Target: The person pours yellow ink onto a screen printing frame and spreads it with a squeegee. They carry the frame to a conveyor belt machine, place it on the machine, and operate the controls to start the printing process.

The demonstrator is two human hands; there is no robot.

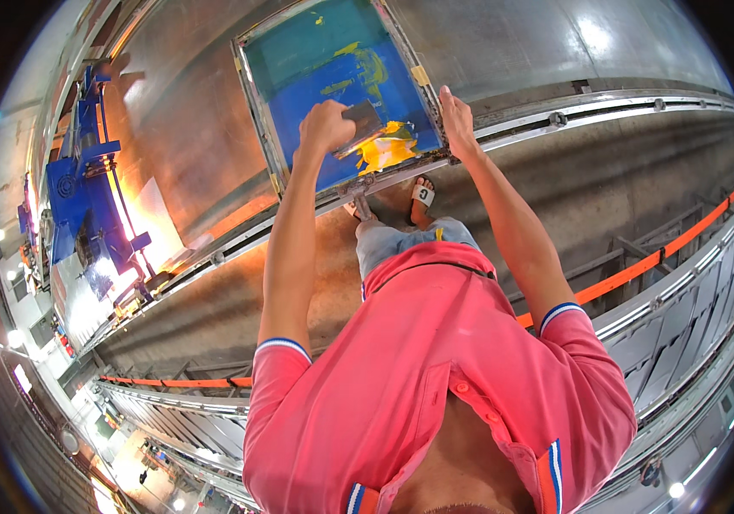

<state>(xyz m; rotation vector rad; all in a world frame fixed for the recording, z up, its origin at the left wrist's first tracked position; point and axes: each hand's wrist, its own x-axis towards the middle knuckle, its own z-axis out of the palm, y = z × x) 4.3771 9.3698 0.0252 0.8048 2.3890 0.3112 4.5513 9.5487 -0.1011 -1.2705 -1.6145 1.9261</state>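
Note:
A screen-printing frame (256,116) with a blue and green mesh (294,107) lies in front of me on a metal table. Closed round a flat grey ink scraper (362,118), my left hand (328,128) is over the lower middle of the mesh. A thick pool of yellow ink (387,150) sits beside the scraper, near the frame's close edge. Thinner yellow-green smears run farther up the mesh. My right hand (458,124) is at the frame's right side, its fingers stretched out; whether it presses on the frame I cannot tell.
The long metal table (504,47) has a rail (607,109) along its near edge. At left stands a blue machine (80,201) with a bright orange glow beside it. Behind me runs an orange strip (641,272) along another long rack. My feet are on the floor between.

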